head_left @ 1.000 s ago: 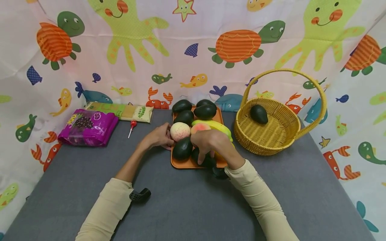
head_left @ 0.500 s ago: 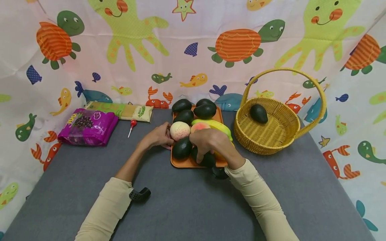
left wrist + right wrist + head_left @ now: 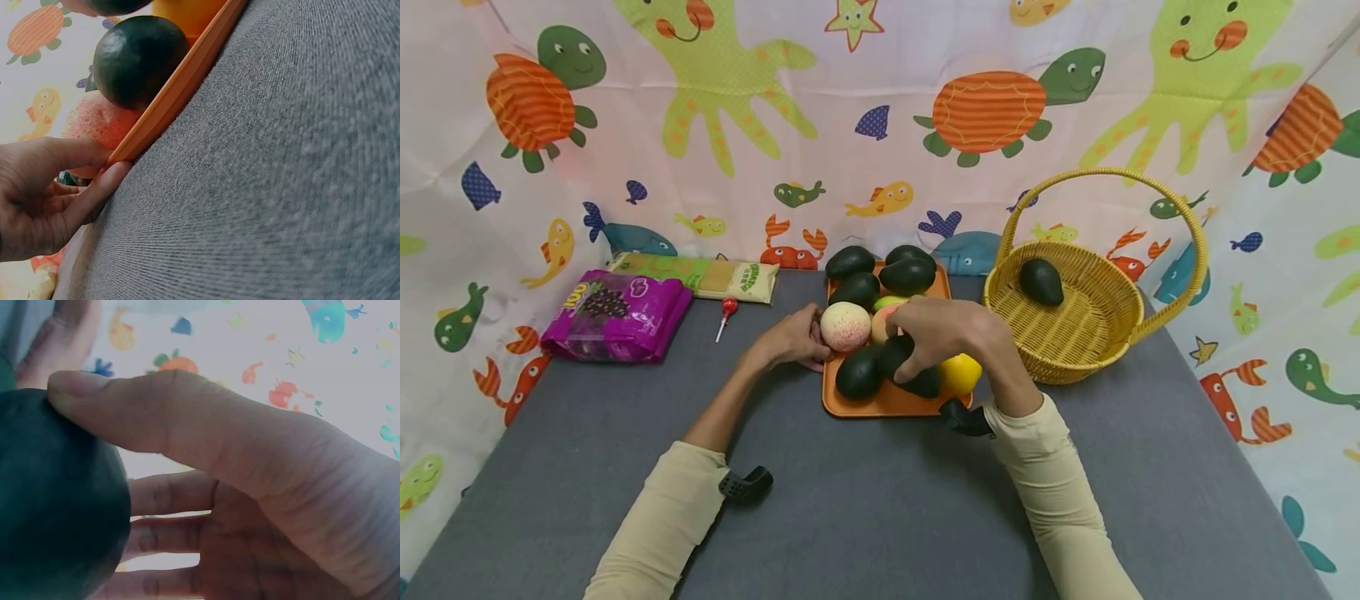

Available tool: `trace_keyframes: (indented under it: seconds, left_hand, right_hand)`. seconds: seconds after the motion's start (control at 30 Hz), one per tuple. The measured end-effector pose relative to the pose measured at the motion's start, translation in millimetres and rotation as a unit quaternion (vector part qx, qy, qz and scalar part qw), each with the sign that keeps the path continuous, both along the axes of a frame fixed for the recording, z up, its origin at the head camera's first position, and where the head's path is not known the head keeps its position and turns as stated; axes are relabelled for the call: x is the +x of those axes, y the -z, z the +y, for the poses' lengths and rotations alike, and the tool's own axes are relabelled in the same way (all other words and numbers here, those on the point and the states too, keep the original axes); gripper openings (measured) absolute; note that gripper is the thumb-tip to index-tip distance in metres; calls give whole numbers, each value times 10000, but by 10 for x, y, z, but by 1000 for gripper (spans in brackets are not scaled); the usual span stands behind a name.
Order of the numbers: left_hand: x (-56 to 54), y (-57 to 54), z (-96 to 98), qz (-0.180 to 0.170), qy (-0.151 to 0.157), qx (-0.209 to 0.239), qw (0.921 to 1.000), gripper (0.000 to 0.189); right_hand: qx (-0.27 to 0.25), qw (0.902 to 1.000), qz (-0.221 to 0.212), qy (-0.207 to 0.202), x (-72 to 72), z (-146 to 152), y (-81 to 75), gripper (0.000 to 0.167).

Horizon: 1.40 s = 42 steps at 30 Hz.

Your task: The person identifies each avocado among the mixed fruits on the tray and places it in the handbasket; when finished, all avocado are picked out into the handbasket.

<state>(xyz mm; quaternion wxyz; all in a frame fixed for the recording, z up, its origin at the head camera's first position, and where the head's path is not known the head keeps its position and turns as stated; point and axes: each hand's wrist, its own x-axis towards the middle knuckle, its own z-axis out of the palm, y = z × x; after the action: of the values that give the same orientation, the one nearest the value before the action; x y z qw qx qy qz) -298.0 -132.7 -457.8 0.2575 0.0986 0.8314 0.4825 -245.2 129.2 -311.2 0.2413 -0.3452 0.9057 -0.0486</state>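
Note:
An orange tray (image 3: 891, 406) carries avocados, peaches and yellow fruit. My left hand (image 3: 790, 337) pinches its left rim between thumb and fingers, as the left wrist view confirms at the tray edge (image 3: 164, 106). My right hand (image 3: 946, 332) grips a dark green avocado (image 3: 922, 382) over the tray's front part. In the right wrist view thumb and fingers wrap that avocado (image 3: 59, 500). Beside it lie another avocado (image 3: 859, 374), a pale speckled peach (image 3: 845, 327) and a round yellow fruit (image 3: 961, 375). The right hand hides most of a second peach (image 3: 880, 325) and the bananas.
Right of the tray stands a yellow wicker basket (image 3: 1075, 337) with a tall handle and one avocado (image 3: 1041, 282) inside. At left lie a purple grape-printed bag (image 3: 613, 317), a noodle packet (image 3: 700, 277) and a red lollipop (image 3: 728, 307). Several more avocados (image 3: 853, 290) fill the tray's back.
My right hand has risen slightly and shifted right with the avocado, uncovering the round yellow fruit. The neighbouring avocado has moved a little right. My left hand stays at the tray rim.

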Motion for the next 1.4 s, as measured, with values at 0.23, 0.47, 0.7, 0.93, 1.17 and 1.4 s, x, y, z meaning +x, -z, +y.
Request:
trace_keyframes:
  seconds: [0.23,0.47,0.7,0.93,1.17,1.4]
  left_hand:
    - [-11,2,-11,62,50,9,10000,70]
    - [1,3,-13,127,33,71,9999,69]
    - [-5,-1,-5,116,28,71,9999,68]
    - [-1,3,-9,94,32,47,9999,68]
    - [2,15,-13,98,81,43,9999,69]
    - [18,24,-9,108,72,81,9999,70]
  right_hand:
    - [-725,9959,542,-6,-32,266,-127,60]
    - [-1422,9802,1264,551,-88,688,-264,58]
    - [-1947,9498,1997,1420,-76,1155,-370,62]
    - [-2379,8982,2844,2362,-145,1645,-283,67]
    - [-2282,8470,2847,3865,-318,2084,-22,69]
    - [-2036,8492,2487,4191,-550,2375,354,68]
